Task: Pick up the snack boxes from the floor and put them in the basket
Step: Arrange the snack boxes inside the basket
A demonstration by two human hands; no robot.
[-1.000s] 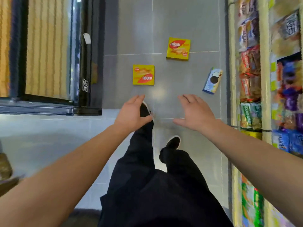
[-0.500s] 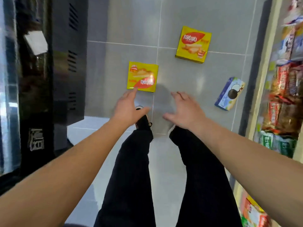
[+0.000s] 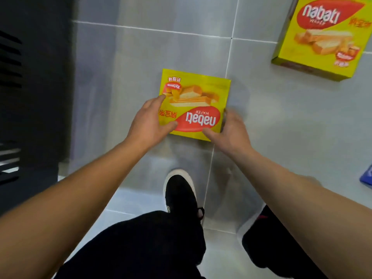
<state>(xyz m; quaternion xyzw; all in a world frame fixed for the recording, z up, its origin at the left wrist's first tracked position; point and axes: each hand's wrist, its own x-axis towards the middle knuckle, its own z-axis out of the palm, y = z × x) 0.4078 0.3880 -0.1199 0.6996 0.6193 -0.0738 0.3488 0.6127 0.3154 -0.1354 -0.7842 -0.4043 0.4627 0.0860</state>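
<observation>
A yellow Nabati wafer box point(image 3: 201, 93) lies flat on the grey tiled floor, its print upside down to me. My left hand point(image 3: 150, 122) rests on its left edge, fingers and thumb on the top face. My right hand point(image 3: 227, 130) clasps its right near corner, thumb along the near edge. A second yellow Nabati box point(image 3: 324, 37) lies at the top right, untouched. A blue box corner point(image 3: 367, 178) shows at the right edge. No basket is in view.
A dark cabinet with vents point(image 3: 30, 87) stands along the left side. My black shoe point(image 3: 180, 194) and dark trouser legs fill the lower middle, just below the held box. Grey floor tiles point(image 3: 291, 127) stretch between the boxes.
I have bent down much closer to the floor. Both hands moved forward from hovering above the near yellow box to its left and right sides. The shelves have left the view.
</observation>
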